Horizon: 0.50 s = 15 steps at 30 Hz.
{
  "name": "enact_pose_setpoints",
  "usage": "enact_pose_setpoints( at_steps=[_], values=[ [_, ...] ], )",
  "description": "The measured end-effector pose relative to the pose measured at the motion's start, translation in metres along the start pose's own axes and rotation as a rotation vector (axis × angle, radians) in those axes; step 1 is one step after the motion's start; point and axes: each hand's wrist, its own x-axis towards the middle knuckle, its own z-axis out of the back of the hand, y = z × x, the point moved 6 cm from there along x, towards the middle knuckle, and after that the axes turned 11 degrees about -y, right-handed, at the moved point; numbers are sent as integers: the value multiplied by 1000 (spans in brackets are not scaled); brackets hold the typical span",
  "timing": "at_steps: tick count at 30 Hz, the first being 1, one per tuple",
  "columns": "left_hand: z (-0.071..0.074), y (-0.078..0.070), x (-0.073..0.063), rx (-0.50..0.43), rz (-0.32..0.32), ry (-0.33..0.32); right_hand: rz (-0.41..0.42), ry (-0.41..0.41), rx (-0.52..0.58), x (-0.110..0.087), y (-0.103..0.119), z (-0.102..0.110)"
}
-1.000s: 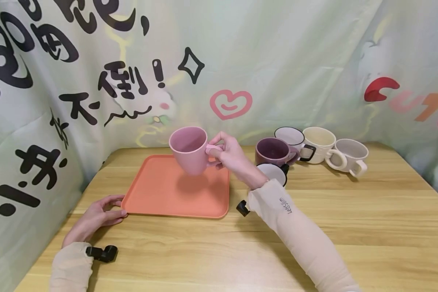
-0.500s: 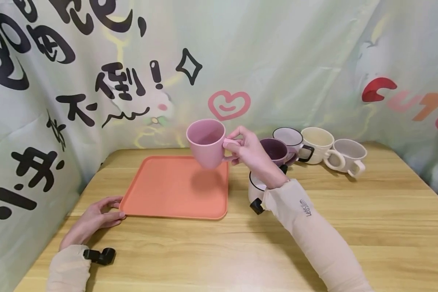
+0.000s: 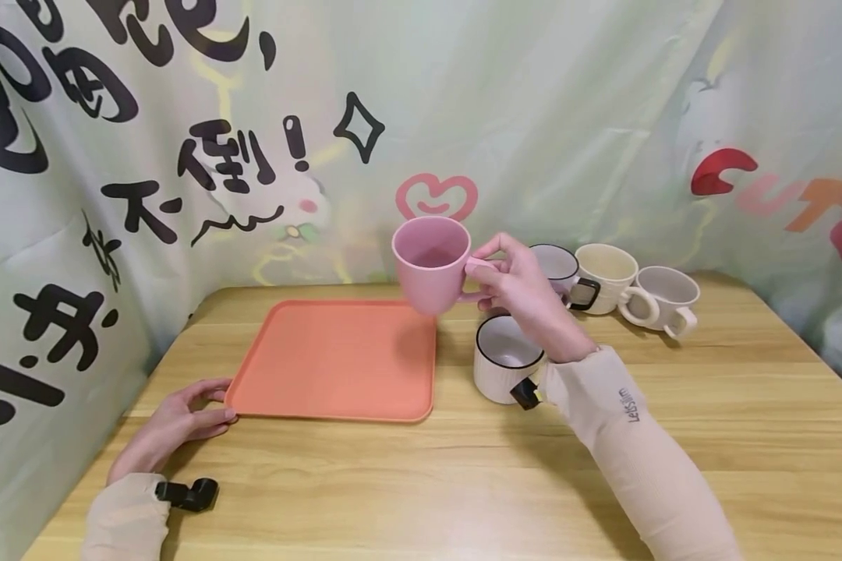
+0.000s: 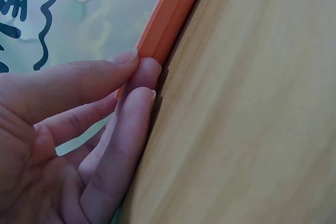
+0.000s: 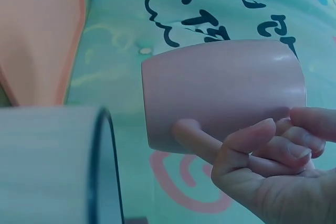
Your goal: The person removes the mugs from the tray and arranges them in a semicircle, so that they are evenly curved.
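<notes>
My right hand (image 3: pixel 522 280) grips a pink mug (image 3: pixel 429 273) by its handle and holds it upright in the air, just beyond the right edge of the orange tray (image 3: pixel 337 366). In the right wrist view the pink mug (image 5: pixel 220 93) shows its smooth side, with the fingers curled at the handle. At the tray's near left corner my left hand (image 3: pixel 182 421) pinches the rim; the left wrist view has thumb and fingertips on the orange edge (image 4: pixel 170 19). Below the right forearm stands a white mug (image 3: pixel 498 378) with a black rim, partly hidden by the sleeve.
Towards the back right stand a black-rimmed white mug (image 3: pixel 554 261), a cream mug (image 3: pixel 603 269) and a pale grey mug (image 3: pixel 666 292), close together. A purple mug is almost wholly behind the right hand. A printed curtain (image 3: pixel 533 117) hangs along the wooden table's (image 3: pixel 365 491) back edge.
The right hand has carried the pink mug rightward and slightly up, from over the tray to past its right edge. The near white mug has come into fuller view. The left hand stays at the corner.
</notes>
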Motion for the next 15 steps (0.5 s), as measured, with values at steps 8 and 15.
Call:
enact_pose_setpoints(
  at_steps=[8,15],
  values=[
    [-1,1,0,6,-4,-9,8,-12,-1,-6,5,23],
    [-1,0,0,15,-9,-4,60,-48,-25,-14,12,46]
  ],
)
